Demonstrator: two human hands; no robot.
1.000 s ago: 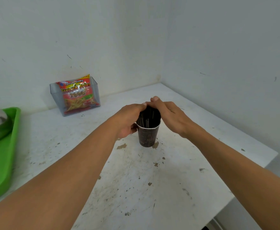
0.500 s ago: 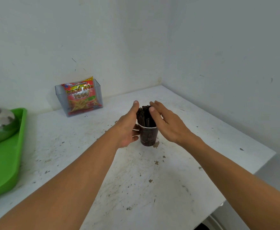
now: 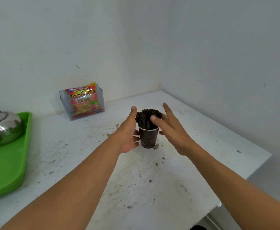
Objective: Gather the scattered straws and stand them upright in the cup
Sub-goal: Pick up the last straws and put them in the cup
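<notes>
The bundle of dark straws (image 3: 146,119) stands upright in the dark paper cup (image 3: 149,138), just right of the frame's middle, their open ends fanned a little above the white rim. The cup sits on the worn, speckled white table (image 3: 152,188), beside a brown stain at its base.

The left hand (image 3: 126,133) lies against the cup's left side, palm toward it. Its thumb (image 3: 133,112) points straight up alongside the straws, and its loosely bent fingertips reach the cup's wall without wrapping round it; whether they press on it cannot be told. The right hand (image 3: 172,130) is on the cup's right, released, with its fingers spread and straight. Its thumb tip (image 3: 153,117) lies across the front of the straw bundle. Neither hand grasps anything. Both bare forearms run in from the lower corners of the frame.

Farther back, left of centre, a red and yellow snack packet (image 3: 83,101) stands in a clear plastic holder (image 3: 64,105) against the wall (image 3: 86,39). At the left edge of the frame a green tray (image 3: 6,163) carries a shiny metal kettle (image 3: 2,127), partly cut off. The table ends in the corner where two pale walls meet, right of centre.
</notes>
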